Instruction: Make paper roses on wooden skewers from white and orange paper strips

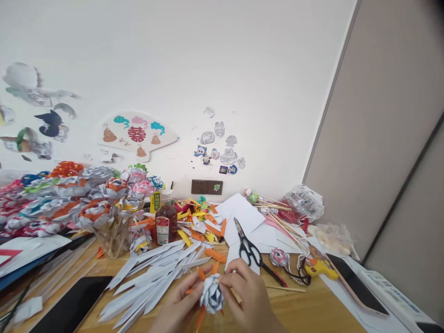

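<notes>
Between my two hands, at the front of the table, is a white folded paper flower [212, 296] with orange paper strips sticking out around it. My left hand [185, 296] grips it from the left side. On the other side my right hand [244, 291] pinches its upper right edge, thumb and fingers bent together. White folded paper strips [156, 277] lie fanned out to the left of my hands. Just behind my right hand, black-handled scissors [247, 245] rest on white paper sheets [239, 217].
Many paper flowers [93, 208] crowd the back left. A brown bottle [166, 219] stands beside scattered orange and yellow paper strips [204, 224]. Phones lie front left [71, 305] and right [357, 282]. A yellow glue gun [321, 269] and thin wooden sticks [284, 224] are at right.
</notes>
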The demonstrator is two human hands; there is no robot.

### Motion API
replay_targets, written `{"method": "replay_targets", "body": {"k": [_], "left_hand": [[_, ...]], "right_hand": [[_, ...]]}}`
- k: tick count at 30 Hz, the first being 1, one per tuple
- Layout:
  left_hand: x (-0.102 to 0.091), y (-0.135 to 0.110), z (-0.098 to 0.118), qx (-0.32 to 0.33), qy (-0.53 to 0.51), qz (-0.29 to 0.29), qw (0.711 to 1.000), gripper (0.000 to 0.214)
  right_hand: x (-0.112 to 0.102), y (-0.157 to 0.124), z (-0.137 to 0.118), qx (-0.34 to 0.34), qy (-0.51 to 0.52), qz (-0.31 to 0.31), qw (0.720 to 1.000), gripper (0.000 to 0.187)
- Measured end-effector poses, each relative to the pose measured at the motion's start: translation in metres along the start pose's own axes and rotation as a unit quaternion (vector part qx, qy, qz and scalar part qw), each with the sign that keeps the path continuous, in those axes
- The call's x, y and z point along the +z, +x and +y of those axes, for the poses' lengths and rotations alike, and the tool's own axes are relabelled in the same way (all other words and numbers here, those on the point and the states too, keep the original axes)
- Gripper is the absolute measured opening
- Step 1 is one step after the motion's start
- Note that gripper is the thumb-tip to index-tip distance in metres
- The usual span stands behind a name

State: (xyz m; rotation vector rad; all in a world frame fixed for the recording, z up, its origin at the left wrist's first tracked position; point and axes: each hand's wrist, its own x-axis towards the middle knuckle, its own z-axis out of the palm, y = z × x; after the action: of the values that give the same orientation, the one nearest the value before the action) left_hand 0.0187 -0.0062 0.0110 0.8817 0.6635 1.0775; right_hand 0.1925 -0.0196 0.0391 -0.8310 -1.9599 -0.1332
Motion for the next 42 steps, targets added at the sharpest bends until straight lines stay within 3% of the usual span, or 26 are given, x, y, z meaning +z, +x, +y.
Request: {"method": "replay_targets", "body": {"k": [4,8,13,20,24,29,34,42], "left_hand": [[-0.001,-0.001,0.001,0.032,0.051,0.023,0.998,0.050],[-0.002,0.000,0.006,0.055,0.120,0.011,0.991,0.051],[-0.001,0.000,0.008,0.063,0.115,0.009,0.991,0.052],[-0.011,0.005,-0.006,0.066,0.118,0.030,0.990,0.047],[-0.018,0.010,-0.015,0.061,0.105,0.020,0.992,0.048],[-0.024,0.014,-0.022,0.048,0.124,0.031,0.991,0.051],[-0.016,0.010,-0.013,0.057,0.115,0.016,0.992,0.052],[-0.003,0.002,0.000,0.049,0.109,0.042,0.992,0.049]], "right_hand": [[0.001,-0.001,0.000,0.014,-0.025,0.011,1.000,0.016],[0.001,-0.001,-0.001,0.015,-0.016,-0.004,1.000,0.018],[0.000,-0.002,-0.003,0.006,-0.010,-0.014,1.000,0.016],[0.002,-0.003,0.003,-0.009,-0.047,-0.013,0.999,0.022],[0.001,-0.001,0.001,-0.052,-0.110,-0.015,0.992,0.029],[-0.003,0.002,-0.002,-0.131,-0.223,-0.051,0.965,0.037],[-0.007,0.004,0.003,-0.194,-0.222,-0.067,0.953,0.030],[-0.002,-0.001,0.011,-0.110,-0.136,-0.084,0.981,0.027]]}}
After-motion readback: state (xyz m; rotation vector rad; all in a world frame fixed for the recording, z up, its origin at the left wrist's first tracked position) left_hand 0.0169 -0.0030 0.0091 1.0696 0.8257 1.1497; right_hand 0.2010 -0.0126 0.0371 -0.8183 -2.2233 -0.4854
